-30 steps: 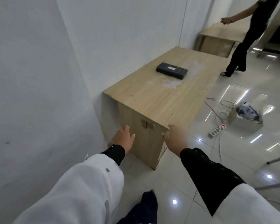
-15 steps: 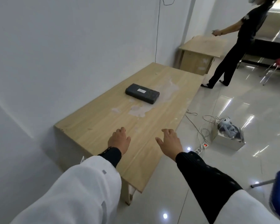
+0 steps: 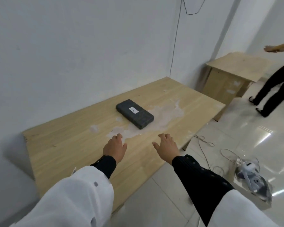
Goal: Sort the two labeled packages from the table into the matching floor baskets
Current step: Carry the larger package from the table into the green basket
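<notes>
A dark grey flat package (image 3: 134, 113) with a small white label lies on the long wooden table (image 3: 69, 145), on a pale stain near the middle. My left hand (image 3: 115, 147) hovers over the table short of the package, fingers apart and empty. To its right, at about the same distance from the package, my right hand (image 3: 167, 145) is spread and empty too. Only one package is in view. No floor basket shows.
A white wall runs along the table's far side. A second, smaller wooden table (image 3: 233, 68) stands beyond. Another person (image 3: 275, 82) stands at the right. Cables (image 3: 203, 145) and a box of gear (image 3: 254, 181) lie on the glossy tiled floor right of the table.
I have come closer to the table. Both hands have moved forward over the tabletop toward the package, which now looks larger and nearer.
</notes>
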